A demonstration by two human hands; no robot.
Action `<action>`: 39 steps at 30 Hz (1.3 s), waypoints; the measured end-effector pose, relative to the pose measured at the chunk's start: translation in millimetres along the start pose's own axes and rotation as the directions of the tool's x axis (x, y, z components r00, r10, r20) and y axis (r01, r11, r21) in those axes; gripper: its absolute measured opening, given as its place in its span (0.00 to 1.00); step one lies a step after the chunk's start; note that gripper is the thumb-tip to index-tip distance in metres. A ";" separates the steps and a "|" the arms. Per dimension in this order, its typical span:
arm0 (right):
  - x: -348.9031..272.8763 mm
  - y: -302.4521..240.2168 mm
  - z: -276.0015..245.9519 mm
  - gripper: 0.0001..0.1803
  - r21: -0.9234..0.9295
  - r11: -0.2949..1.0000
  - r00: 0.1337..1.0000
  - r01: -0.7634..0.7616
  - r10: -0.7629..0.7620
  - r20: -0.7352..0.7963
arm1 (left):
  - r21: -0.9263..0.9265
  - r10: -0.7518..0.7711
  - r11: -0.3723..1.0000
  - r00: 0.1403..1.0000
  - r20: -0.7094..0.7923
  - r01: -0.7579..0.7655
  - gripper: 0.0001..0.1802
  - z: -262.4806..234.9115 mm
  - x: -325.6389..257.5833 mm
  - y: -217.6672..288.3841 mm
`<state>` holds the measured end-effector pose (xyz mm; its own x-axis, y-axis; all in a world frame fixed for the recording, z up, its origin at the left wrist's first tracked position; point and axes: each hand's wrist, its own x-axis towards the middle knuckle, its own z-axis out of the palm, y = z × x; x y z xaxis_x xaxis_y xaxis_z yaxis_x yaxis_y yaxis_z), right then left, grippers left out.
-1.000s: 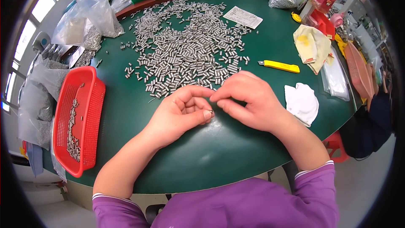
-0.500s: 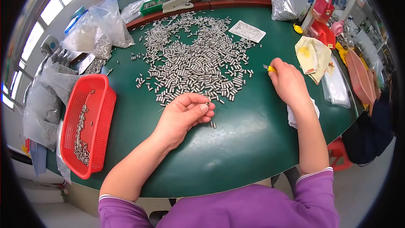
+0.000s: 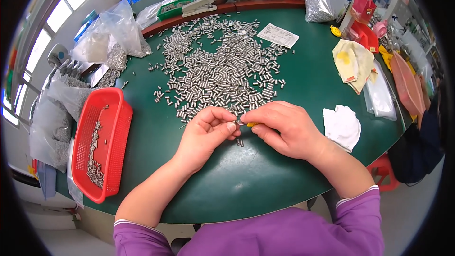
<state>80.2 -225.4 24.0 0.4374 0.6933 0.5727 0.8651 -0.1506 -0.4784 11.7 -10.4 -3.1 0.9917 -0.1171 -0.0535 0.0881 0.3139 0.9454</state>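
My left hand [image 3: 208,132] is closed, pinching a small metal cylinder [image 3: 235,122] between thumb and fingertips. Right up against it, my right hand [image 3: 283,128] grips a small yellow-handled cutter [image 3: 252,124], whose short metal tip meets the cylinder. Fingers cover most of both pieces. Just below the fingertips, a few loose cylinders [image 3: 240,142] lie on the green tabletop [image 3: 227,180]. Beyond my hands spreads a large heap of the same silvery cylinders [image 3: 222,71].
At left stands a red basket [image 3: 124,130] with some cylinders inside, beside bulging plastic bags [image 3: 50,128]. A white cloth [image 3: 342,127] and a cream cloth [image 3: 353,64] lie at right. A paper slip [image 3: 278,35] and a stapler [image 3: 199,6] are farther back.
My right hand has moved left with the yellow cutter, from beside the heap to my left hand, uncovering the white cloth. The left hand stays nearly in place, pinching the cylinder.
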 end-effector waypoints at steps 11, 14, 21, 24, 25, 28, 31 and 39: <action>0.5 -3.1 -0.8 0.12 0.014 1.000 1.000 -0.018 0.018 -0.004 | 0.103 0.069 0.992 0.998 0.011 -0.070 0.06 3.2 -2.2 0.0; 1.4 -3.3 -1.8 0.13 -0.005 1.000 1.000 -0.006 0.006 -0.005 | 0.134 0.089 0.987 0.996 0.028 -0.092 0.06 3.4 -3.0 0.1; 1.7 -1.1 -1.7 0.15 -0.133 0.990 0.999 0.054 -0.054 0.004 | 0.195 0.099 0.975 0.994 0.046 -0.107 0.05 3.3 -4.3 2.3; 0.7 -1.7 -2.3 0.15 -0.224 0.970 0.996 0.092 -0.093 0.005 | 0.219 0.108 0.968 0.992 0.058 -0.118 0.05 3.9 -4.5 3.2; -0.1 -0.7 -2.0 0.15 -0.249 0.963 0.994 0.107 -0.109 0.005 | 0.219 0.109 0.968 0.992 0.057 -0.119 0.05 3.9 -4.6 3.6; -2.2 0.5 -2.6 0.17 -0.303 0.943 0.990 0.136 -0.136 0.022 | 0.258 0.098 0.960 0.994 0.056 -0.109 0.05 3.8 -4.8 5.0; -2.1 0.6 -2.4 0.18 -0.337 0.927 0.986 0.162 -0.163 0.025 | 0.288 0.079 0.953 0.995 0.055 -0.091 0.05 3.6 -4.8 6.0; -1.8 0.7 -1.5 0.17 -0.354 0.912 0.976 0.206 -0.219 0.002 | 0.310 0.058 0.947 0.995 0.077 -0.079 0.04 4.8 -5.6 9.5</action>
<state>80.4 -227.7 23.7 0.2367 0.7105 0.6626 0.9661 -0.2445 -0.0830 6.5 -11.3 7.8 0.9849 -0.1711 0.0263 -0.0242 0.0146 0.9996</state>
